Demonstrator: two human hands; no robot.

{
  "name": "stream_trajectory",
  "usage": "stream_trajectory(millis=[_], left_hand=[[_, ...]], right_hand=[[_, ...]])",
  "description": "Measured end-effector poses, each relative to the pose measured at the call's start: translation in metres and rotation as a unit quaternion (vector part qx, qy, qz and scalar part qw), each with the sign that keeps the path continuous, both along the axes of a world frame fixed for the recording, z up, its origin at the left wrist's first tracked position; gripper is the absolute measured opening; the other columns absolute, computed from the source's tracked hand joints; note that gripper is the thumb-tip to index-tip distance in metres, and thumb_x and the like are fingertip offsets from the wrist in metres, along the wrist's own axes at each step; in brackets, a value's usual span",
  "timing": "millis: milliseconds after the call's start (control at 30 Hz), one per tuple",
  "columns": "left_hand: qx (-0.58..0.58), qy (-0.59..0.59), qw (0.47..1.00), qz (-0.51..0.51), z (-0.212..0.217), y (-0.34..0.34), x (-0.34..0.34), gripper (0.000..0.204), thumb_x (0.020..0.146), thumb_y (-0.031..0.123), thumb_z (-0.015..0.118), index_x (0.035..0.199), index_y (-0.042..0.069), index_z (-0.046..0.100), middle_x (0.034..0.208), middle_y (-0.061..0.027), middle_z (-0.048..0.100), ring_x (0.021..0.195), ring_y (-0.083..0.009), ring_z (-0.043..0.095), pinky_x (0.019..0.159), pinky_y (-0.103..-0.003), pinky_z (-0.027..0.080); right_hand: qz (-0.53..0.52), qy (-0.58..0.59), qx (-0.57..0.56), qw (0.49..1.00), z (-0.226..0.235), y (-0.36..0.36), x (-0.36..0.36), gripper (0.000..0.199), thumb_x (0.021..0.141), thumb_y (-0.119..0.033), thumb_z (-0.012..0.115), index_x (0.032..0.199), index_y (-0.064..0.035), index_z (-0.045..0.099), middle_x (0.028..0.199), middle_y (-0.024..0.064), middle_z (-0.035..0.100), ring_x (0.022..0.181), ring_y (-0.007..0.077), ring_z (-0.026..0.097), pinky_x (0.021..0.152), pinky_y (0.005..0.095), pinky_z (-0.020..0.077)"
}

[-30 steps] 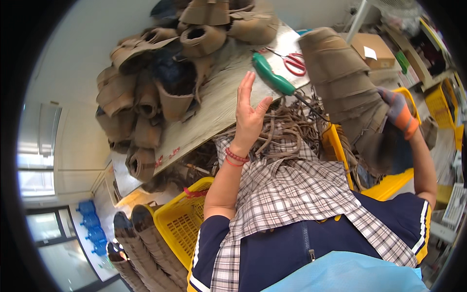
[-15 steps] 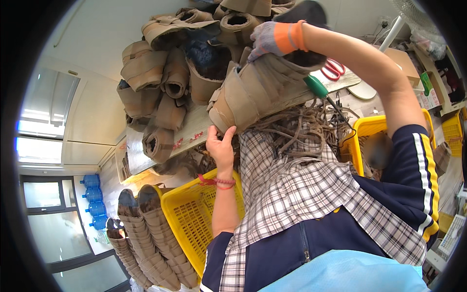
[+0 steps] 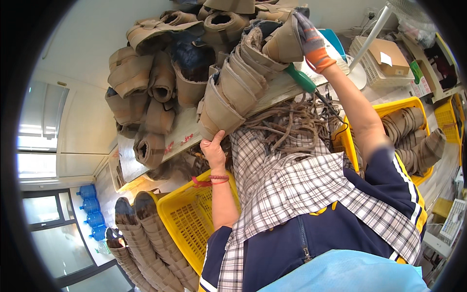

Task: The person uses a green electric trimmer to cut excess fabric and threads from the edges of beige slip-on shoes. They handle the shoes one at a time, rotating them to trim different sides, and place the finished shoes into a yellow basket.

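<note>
"Where can we pass on the left?"
"Over the bare strip of counter between our left hand and the heap of brown rolls; farther back, the heap walls us off."
"And across the middle?"
"The nested row of rolls bars us, spanning the space between our left hand and our right hand. The green-handled tool juts out near our right wrist."
"Lower down?"
"Tangled strips clutter our lap, but we have open air above the left yellow basket."

The upper edge crops the fan and brown pile.
</note>
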State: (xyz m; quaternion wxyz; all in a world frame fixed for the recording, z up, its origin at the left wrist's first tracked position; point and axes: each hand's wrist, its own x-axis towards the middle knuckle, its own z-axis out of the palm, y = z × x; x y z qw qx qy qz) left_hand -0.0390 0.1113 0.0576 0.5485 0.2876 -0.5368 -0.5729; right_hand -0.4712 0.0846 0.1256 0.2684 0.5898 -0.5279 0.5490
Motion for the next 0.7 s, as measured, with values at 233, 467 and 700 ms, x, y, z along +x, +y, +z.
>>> stream_trajectory(millis=[233, 467, 700], left_hand=[[-0.082, -0.073, 0.993, 0.036, 0.035, 0.01, 0.021, 0.028, 0.082, 0.001, 0.07, 0.108, -0.006, 0.065, 0.107, -0.0054, 0.067, 0.095, -0.0123, 0.059, 0.087, -0.026, 0.044], [-0.068, -0.038, 0.995, 0.058, 0.042, 0.025, 0.041, 0.032, 0.084, 0.003, 0.069, 0.114, -0.007, 0.061, 0.111, -0.0084, 0.065, 0.096, -0.0144, 0.06, 0.089, -0.029, 0.046], [-0.076, -0.068, 0.992, 0.077, 0.037, 0.035, 0.017, 0.026, 0.081, 0.001, 0.072, 0.105, -0.006, 0.066, 0.106, -0.0061, 0.066, 0.095, -0.0125, 0.058, 0.087, -0.026, 0.044]], right_hand=[[-0.028, -0.35, 0.202, 0.914, -0.057, 0.033, -0.016, 0.025, 0.086, -0.015, 0.055, 0.108, -0.0119, 0.066, 0.095, 0.0138, 0.069, 0.089, 0.0284, 0.067, 0.082, 0.0363, 0.0508], [-0.118, -0.208, 0.477, 0.846, -0.065, 0.055, 0.064, 0.06, 0.072, -0.036, 0.069, 0.123, -0.0073, 0.053, 0.111, 0.0187, 0.064, 0.102, 0.0359, 0.061, 0.087, 0.0427, 0.048], [-0.104, -0.129, 0.536, 0.828, -0.056, 0.048, 0.066, 0.048, 0.068, -0.027, 0.066, 0.107, -0.0012, 0.057, 0.099, 0.0238, 0.064, 0.095, 0.04, 0.061, 0.082, 0.0437, 0.0486]])
